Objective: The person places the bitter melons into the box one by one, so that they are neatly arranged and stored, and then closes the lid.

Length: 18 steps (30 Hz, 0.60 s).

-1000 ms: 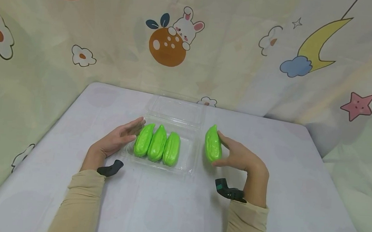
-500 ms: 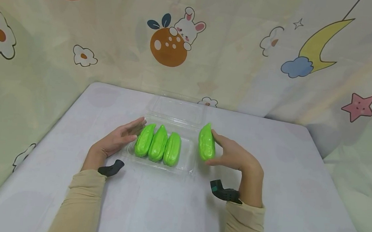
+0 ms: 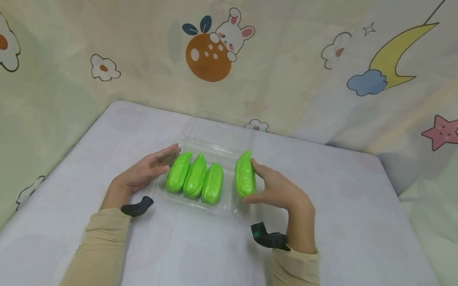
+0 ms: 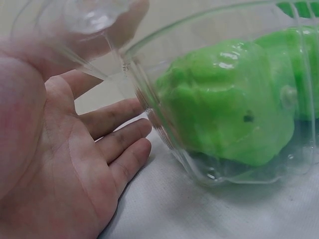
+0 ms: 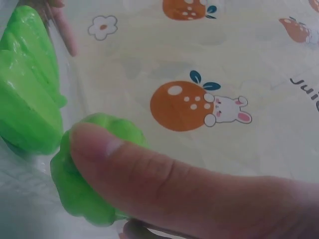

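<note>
My right hand [image 3: 279, 187] pinches a glossy, bright green ridged gourd [image 3: 245, 175] between thumb and fingers, its pointed tip facing away from me. The held gourd overlaps the right part of a clear plastic clamshell box [image 3: 228, 201] in the head view. Three similar green gourds [image 3: 195, 176] lie side by side in the box's left and middle. In the right wrist view the thumb [image 5: 124, 159] presses on the ribbed end of the held gourd. With fingers extended, my left hand [image 3: 141, 174] rests along the box's left wall, fingertips at the plastic [image 4: 149, 114].
The box's clear lid [image 3: 219, 135] is folded back toward the far edge of the white-covered table [image 3: 187, 256]. A printed cloth [image 3: 291, 67] hangs behind and at the sides. Each wrist wears a black camera, such as the right wrist camera [image 3: 267, 238].
My right hand has moved left with the gourd, from beside the box to over its right part. The left hand and the three gourds in the box have stayed put.
</note>
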{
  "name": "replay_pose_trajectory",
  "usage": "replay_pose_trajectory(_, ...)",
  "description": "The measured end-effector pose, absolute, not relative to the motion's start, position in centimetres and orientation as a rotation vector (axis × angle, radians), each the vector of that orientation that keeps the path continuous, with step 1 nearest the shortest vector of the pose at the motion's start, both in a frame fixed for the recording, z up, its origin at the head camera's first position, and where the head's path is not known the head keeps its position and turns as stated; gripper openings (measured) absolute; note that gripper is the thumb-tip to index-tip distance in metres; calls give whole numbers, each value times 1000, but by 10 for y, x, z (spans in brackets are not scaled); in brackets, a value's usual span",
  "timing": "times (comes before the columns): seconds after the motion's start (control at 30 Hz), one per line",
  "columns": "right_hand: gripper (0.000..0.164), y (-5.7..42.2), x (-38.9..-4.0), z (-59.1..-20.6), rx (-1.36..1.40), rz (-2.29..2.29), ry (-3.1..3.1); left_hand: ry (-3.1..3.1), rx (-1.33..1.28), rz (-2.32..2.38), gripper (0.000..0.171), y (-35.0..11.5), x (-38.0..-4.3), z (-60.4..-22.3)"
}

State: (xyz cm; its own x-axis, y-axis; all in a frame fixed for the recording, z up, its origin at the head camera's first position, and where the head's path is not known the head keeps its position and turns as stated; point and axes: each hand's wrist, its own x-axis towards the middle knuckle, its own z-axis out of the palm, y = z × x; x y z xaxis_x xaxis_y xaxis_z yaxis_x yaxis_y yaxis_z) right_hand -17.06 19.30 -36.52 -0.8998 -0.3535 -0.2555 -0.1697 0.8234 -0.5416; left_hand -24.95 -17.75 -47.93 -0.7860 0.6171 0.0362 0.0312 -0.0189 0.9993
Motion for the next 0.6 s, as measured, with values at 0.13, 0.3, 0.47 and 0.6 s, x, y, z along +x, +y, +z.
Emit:
replay_pose_trajectory(0.13,105,187,-171,-366,-395,-719,2672,1845,670,1853,66,-178,-250,-479)
replay_pose_trajectory(0.3,105,179,-172,-365,-404,-682,2689,1829,684,1857,66,-178,-250,-479)
replay_pose_trajectory(0.47,105,172,-172,-366,-391,-661,2690,1818,682,1865,66,-177,-250,-479)
replay_pose_trajectory(0.6,106,165,-173,-367,-358,-608,2696,1816,675,1867,67,-177,-249,-478)
